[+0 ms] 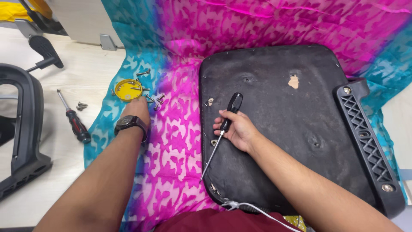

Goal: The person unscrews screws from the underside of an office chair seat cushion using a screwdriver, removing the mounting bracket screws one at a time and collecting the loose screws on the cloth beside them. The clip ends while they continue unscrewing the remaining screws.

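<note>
- At the far left edge of the floor, a black curved chair armrest lies on pale boards, well apart from the hands.
- Just right of it, a red-and-black screwdriver lies unused on the floor, with two loose screws near its shaft.
- A pink and turquoise patterned cloth covers the floor from the left of centre to the right edge.
- Near the cloth's left edge sits a small yellow lid holding screws, with more screws scattered just beside it on the cloth.
- The person's left hand, a dark watch on its wrist, reaches to the lid's near rim; its fingers are hidden behind the hand, so whether they pinch a screw cannot be told.
- The right hand is closed around a black-handled screwdriver, whose thin shaft points down toward the near-left corner of the seat.
- That hand rests on the upturned black chair seat base, which lies on the cloth's right half; small mounting holes show along its left edge.
- A black lattice armrest bracket is fixed along the seat's right edge.
- Judged from this, picking one screw cleanly and keeping the driver upright over a hole would serve best.
</note>
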